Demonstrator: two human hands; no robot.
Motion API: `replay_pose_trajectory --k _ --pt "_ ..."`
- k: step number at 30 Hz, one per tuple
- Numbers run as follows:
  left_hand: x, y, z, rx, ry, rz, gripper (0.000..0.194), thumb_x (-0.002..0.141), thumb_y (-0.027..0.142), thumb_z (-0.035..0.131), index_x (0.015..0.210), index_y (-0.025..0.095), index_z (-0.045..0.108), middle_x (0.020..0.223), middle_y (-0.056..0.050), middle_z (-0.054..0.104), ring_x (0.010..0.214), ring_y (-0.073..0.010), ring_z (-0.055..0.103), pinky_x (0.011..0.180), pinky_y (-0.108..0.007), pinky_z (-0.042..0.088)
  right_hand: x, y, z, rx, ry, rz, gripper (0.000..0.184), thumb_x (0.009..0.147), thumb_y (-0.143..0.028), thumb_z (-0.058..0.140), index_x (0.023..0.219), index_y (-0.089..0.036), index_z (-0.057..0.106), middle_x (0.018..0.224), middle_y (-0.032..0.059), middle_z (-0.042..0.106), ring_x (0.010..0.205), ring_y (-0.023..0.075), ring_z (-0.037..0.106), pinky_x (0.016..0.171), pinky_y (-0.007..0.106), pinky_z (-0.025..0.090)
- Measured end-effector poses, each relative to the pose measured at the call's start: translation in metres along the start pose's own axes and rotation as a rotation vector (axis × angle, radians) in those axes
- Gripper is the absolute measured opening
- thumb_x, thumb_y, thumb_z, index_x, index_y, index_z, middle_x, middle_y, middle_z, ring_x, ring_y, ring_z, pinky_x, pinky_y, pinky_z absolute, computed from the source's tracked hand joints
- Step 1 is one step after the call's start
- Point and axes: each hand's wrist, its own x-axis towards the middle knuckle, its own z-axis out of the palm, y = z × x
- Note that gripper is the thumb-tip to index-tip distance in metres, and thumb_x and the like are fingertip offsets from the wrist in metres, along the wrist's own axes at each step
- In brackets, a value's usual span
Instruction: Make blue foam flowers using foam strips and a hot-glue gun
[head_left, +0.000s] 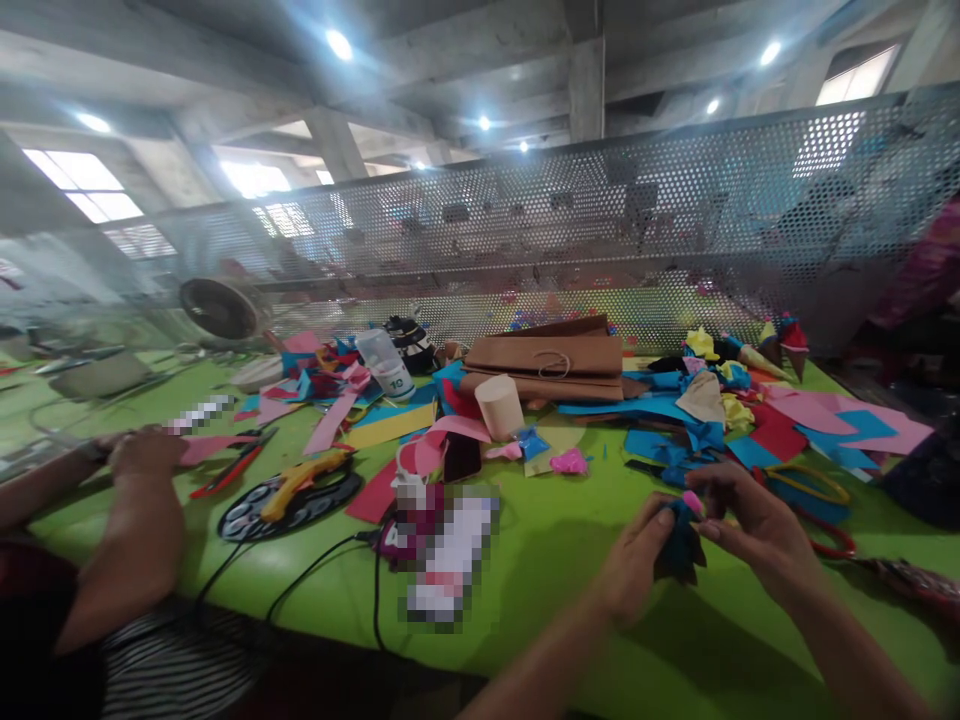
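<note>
My left hand (636,560) is closed on a dark blue felt piece (679,545), folded or gathered and hanging over the green table. My right hand (754,525) comes in from the other side, its thumb and forefinger pinched around a small pink piece (691,502) at the top of the blue felt. Whether the pink piece is fixed to the blue one, I cannot tell. Just behind my hands lie blue felt scraps (664,450). Yellow-handled scissors (814,483) rest beyond my right hand.
A yellow glue gun (304,483) lies on a dark palette-shaped pad (240,510), with cables trailing off the table's near edge. Brown folded sheets (544,362), a cream roll (499,408) and a clear cup (386,365) stand farther back. At left are a co-worker's arms (142,510).
</note>
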Motion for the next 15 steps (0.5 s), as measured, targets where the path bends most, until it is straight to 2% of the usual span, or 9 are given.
replay_pose_trajectory --k 5,10,15 --pt "-0.0005 0.0020 0.0008 0.073 0.013 -0.024 0.066 0.085 0.074 0.067 0.116 0.016 0.059 0.087 -0.005 0.067 0.068 -0.0137 0.062 0.066 -0.028 0.048 0.0018 0.0014 0.0007 0.046 0.017 -0.012 0.027 0.087 -0.039 0.081 0.113 -0.032 0.079 0.113 0.0058 0.066 0.089 0.0203 0.062 0.077 0.033 0.055" --pt "-0.0017 0.0024 0.0030 0.164 0.021 -0.006 0.071 0.085 0.077 0.065 0.121 0.016 0.060 0.086 -0.004 0.064 0.073 -0.0139 0.061 0.071 -0.029 0.050 0.0041 -0.0024 0.0032 0.092 0.002 0.048 0.019 0.085 -0.044 0.082 0.093 -0.027 0.082 0.107 0.0085 0.069 0.099 0.0258 0.066 0.077 0.035 0.058" --pt "-0.0019 0.0019 0.0038 0.208 0.006 0.029 0.065 0.089 0.074 0.061 0.119 0.016 0.062 0.089 -0.004 0.063 0.076 -0.0133 0.058 0.072 -0.028 0.049 0.0048 -0.0007 0.0027 0.111 0.008 0.067 0.022 0.084 -0.048 0.083 0.090 -0.027 0.082 0.107 0.0088 0.072 0.101 0.0277 0.068 0.081 0.038 0.060"
